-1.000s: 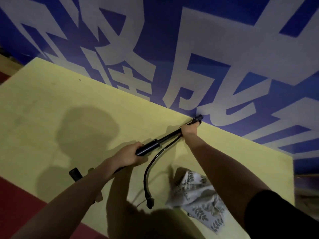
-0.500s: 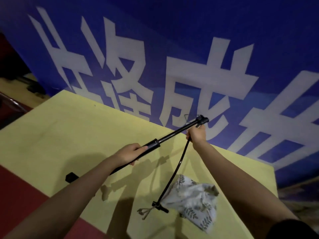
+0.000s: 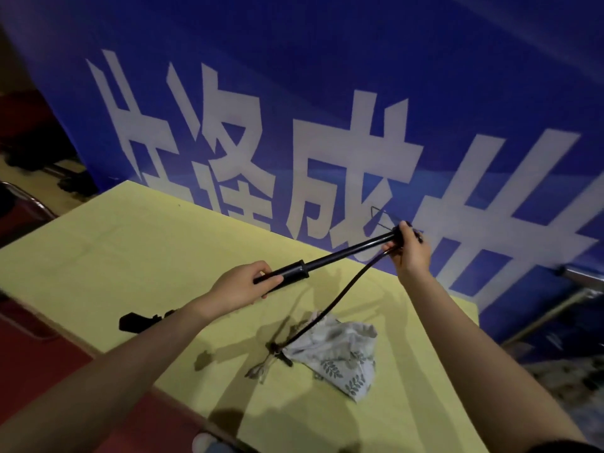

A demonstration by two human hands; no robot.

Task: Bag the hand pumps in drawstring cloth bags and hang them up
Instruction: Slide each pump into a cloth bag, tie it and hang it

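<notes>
Yellow table [image 3: 98, 256] under a blue banner [image 3: 327, 60]: the pump [image 3: 343, 253] hangs above it, left hand [image 3: 243, 287] gripping its barrel, right hand [image 3: 410, 248] gripping its top. At five o'clock, its hose [image 3: 330, 305] touches the bag [image 3: 340, 351] and could drag it off.

We hold a black hand pump [image 3: 343, 255] slantwise above the yellow table [image 3: 108, 256]. Our left hand [image 3: 240, 287] grips its thick barrel, our right hand [image 3: 410, 248] its far end. The pump's hose [image 3: 330, 308] droops to a leaf-printed cloth bag [image 3: 340, 354] lying near. A blue banner [image 3: 327, 93] stands behind.
</notes>
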